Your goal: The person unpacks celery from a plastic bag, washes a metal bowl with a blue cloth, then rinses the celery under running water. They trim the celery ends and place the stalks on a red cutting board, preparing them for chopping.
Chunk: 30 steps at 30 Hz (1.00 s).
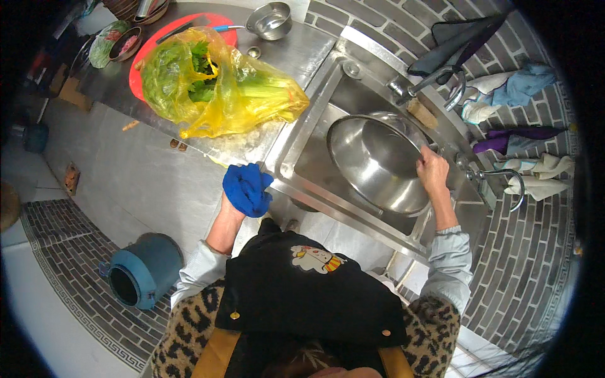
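My right hand (433, 171) is closed on the rim of a large round steel basin (360, 160), which is tilted over the sink (309, 154). The inside of the basin faces up and shines. A bunched blue cloth (247, 189) is in my left hand (230, 210), held by the corner between the counter and the sink's front edge. The cloth covers most of that hand's fingers.
Leafy green celery in a yellow plastic bag (233, 94) lies across a red board (137, 74) on the steel counter (318, 47). Behind it stands a small metal bowl (270, 22). Taps (435, 77) rise behind the sink; cloths (523, 85) hang on the wall. A blue gas cylinder (148, 271) is on the floor.
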### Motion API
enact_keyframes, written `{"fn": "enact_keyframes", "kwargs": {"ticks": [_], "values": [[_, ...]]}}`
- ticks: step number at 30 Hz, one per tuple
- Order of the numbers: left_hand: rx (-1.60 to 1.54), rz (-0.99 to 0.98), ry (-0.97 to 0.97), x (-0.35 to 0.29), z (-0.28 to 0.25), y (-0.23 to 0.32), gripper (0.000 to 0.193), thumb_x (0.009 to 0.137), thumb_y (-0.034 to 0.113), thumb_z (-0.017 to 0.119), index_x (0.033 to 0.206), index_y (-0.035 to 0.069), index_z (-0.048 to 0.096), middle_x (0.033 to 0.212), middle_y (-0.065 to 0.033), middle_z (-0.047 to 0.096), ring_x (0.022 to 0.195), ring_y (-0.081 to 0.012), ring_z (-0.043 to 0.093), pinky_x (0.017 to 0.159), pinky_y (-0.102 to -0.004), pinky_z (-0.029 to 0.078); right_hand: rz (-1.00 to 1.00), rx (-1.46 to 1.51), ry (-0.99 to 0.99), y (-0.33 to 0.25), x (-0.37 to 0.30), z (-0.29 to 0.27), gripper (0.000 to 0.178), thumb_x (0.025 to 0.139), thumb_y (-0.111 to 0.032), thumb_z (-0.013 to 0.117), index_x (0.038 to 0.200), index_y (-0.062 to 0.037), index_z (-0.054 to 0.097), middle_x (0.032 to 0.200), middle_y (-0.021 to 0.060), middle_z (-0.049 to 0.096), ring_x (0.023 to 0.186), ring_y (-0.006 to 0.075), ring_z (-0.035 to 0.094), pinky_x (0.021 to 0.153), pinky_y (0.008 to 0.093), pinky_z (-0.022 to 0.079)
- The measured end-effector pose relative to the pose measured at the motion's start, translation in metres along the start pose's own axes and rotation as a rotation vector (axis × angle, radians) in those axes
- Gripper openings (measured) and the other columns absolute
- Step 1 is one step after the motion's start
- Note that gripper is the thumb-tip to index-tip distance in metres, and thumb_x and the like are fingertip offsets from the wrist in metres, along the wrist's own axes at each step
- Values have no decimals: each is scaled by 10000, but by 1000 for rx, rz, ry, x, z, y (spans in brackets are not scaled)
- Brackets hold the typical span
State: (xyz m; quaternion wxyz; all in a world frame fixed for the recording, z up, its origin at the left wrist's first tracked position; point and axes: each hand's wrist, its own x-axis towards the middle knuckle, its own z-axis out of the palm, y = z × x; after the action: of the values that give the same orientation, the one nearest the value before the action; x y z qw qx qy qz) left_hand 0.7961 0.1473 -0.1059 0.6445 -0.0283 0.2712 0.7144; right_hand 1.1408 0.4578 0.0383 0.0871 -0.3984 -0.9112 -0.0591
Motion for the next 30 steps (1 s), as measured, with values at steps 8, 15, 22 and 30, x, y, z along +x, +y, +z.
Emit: {"fn": "enact_keyframes", "kwargs": {"ticks": [8, 15, 22, 30], "values": [[1290, 248, 65, 13, 11, -34, 165, 748, 331, 552, 765, 167, 564, 761, -58, 565, 713, -254, 568, 610, -426, 432, -222, -128, 195, 27, -54, -10, 215, 606, -50, 617, 711, -113, 440, 655, 64, 513, 576, 275, 573, 476, 383, 437], [-151, -72, -21, -8, 31, -58, 306, 909, 352, 450, 864, 80, 581, 825, -84, 602, 758, -259, 571, 686, -349, 481, 263, 188, 271, 58, -53, 48, 128, 676, -62, 624, 786, -52, 560, 692, 151, 582, 625, 374, 544, 598, 431, 441], [-262, 108, 230, -40, 10, -55, 267, 954, 271, 373, 954, 75, 555, 957, -99, 590, 881, -337, 571, 699, -439, 500, 648, 1021, 293, 92, -64, 185, 97, 720, 33, 547, 806, 17, 588, 735, 27, 597, 671, 149, 487, 633, 322, 422], [466, 441, 40, -48, -75, 5, 119, 846, 181, 555, 900, 77, 575, 833, -100, 617, 765, -266, 606, 658, -386, 486, 1225, 1216, -362, 131, -132, 285, 256, 815, -124, 606, 1035, -22, 524, 728, 57, 510, 522, 217, 481, 425, 387, 399]]}}
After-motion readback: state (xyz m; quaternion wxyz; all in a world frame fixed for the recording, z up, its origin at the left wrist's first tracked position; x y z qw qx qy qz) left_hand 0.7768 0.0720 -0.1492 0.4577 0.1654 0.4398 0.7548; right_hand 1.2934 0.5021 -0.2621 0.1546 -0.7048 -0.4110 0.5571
